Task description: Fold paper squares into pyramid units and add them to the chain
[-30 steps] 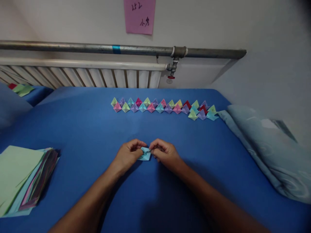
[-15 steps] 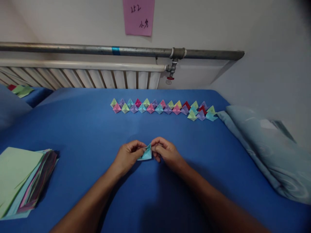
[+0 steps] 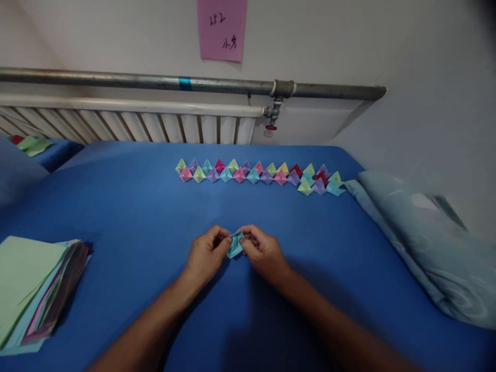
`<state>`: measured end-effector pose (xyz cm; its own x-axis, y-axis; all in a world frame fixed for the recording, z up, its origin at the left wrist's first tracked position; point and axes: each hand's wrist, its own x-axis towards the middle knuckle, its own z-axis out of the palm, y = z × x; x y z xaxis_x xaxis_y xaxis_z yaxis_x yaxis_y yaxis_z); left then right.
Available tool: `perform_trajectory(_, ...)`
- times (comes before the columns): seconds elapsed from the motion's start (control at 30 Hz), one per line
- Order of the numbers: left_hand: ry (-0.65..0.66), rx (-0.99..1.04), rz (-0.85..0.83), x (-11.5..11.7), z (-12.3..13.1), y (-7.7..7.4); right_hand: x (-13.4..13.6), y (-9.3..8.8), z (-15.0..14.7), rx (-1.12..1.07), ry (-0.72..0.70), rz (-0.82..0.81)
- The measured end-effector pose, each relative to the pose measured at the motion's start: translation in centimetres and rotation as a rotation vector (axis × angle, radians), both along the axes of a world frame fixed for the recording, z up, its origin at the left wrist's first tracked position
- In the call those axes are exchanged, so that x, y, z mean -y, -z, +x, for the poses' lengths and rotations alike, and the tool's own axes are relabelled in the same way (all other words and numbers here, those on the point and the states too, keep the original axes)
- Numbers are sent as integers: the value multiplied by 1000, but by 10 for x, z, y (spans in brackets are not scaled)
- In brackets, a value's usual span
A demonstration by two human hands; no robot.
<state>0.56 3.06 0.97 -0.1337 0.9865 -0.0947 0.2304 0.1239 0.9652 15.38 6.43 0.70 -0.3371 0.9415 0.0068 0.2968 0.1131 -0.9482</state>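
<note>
left hand [image 3: 205,254]: knuckles up, fingertips pinching teal folded paper [image 3: 234,245] — its left edge
right hand [image 3: 260,251]: mirrored, pinching the right edge — forearms converge over blue bed [image 3: 135,206]

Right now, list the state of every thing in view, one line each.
Paper piece: light blue, partly folded, held between both hands.
Left hand: pinching its left side.
Right hand: pinching its right side.
Folded pieces: lined up in a double row.
Paper stack: flat, unfolded, fanned.
Blanket: bunched at the right.

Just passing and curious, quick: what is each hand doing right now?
Left hand: closed, pinching the light blue folded paper.
Right hand: closed, pinching the same paper's other side.
</note>
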Motion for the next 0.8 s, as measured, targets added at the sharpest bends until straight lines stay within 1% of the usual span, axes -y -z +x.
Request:
perform_trajectory(0.13,31,-110,54,1,1,0,1,3,1,98,-21,139)
perform_trajectory(0.27,44,-247,92,3,1,-5,3,5,1,167,-71,247)
perform_trajectory(0.4,27,-303,101,3,2,-7,4,3,1,165,-71,239)
perform_trajectory(0.5,32,-315,118,2,2,-5,3,2,0,164,-54,234)
perform_trajectory(0.67,51,-300,124,3,3,1,3,3,0,200,-53,316)
perform_trajectory(0.8,30,-329,133,3,5,-2,3,5,0,216,-49,355)
